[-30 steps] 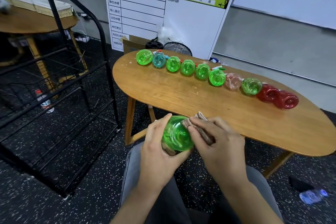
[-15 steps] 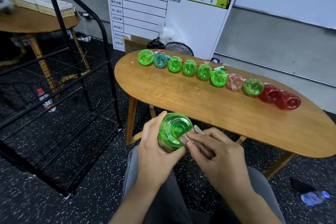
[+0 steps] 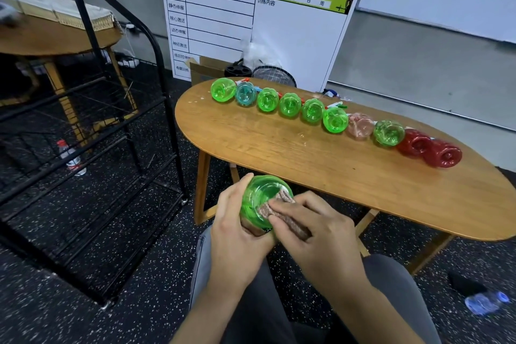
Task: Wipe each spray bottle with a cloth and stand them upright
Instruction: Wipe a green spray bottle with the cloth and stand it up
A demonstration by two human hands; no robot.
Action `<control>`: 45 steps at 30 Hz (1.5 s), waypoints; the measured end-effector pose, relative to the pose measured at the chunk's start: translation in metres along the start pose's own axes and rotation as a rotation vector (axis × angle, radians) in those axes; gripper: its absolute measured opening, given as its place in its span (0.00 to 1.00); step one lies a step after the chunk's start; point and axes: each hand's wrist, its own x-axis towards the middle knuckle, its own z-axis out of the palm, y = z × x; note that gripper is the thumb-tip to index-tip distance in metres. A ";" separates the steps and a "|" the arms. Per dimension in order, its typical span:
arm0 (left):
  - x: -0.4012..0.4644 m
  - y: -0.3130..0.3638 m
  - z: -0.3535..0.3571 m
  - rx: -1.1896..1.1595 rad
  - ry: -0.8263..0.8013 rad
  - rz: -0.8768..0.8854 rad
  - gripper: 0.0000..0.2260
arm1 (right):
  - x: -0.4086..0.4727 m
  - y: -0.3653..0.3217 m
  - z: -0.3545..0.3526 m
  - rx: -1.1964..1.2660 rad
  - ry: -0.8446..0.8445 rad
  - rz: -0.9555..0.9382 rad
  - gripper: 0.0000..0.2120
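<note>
Head view. Left hand (image 3: 237,234) wraps a green bottle (image 3: 261,198), fingers curled round its body from the left and below; the bottle's base faces the camera. It is held off the table, over the lap, just short of the table's near edge.

Right hand (image 3: 312,229) lies just right of the bottle, fingers bent, pinching a brownish cloth (image 3: 282,211) and pressing it on the bottle's base and right flank. Part of the cloth trails under the fingers; another bit shows below the bottle, against the left palm.

Beyond both hands stands the table (image 3: 279,153), wooden, oval. On it, far from the hands, a row of ten bottles lies on its side, bases toward the camera, running from beyond the left hand off to the far right. In order: green (image 3: 222,89), teal (image 3: 245,94), then four green (image 3: 267,100) (image 3: 290,105) (image 3: 312,110) (image 3: 335,119), one pale pink (image 3: 360,124), one green (image 3: 388,132), two red (image 3: 413,143) (image 3: 444,153). Neighbours touch or nearly so. Spray heads barely show behind them.

Left of the left hand: a black rack (image 3: 111,120), with a water bottle (image 3: 69,158) on the floor behind it. Behind the table leans a board (image 3: 293,31) with a green header. Low to the right of the right hand, a blurred plastic bottle (image 3: 485,301) on the floor.
</note>
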 end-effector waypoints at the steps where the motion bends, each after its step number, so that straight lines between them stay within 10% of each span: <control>1: 0.000 -0.001 0.000 -0.001 0.005 0.003 0.40 | -0.002 0.003 -0.003 -0.002 -0.001 0.000 0.11; 25: 0.040 0.004 -0.008 -0.039 -0.060 0.088 0.46 | 0.072 0.010 -0.016 0.422 0.051 0.344 0.09; 34: 0.111 0.006 -0.029 -0.117 -0.064 0.074 0.18 | 0.129 0.030 0.032 0.554 -0.026 0.425 0.08; 45: 0.235 -0.083 -0.040 -0.101 -0.050 -0.186 0.53 | 0.235 0.077 0.146 0.590 -0.122 0.499 0.08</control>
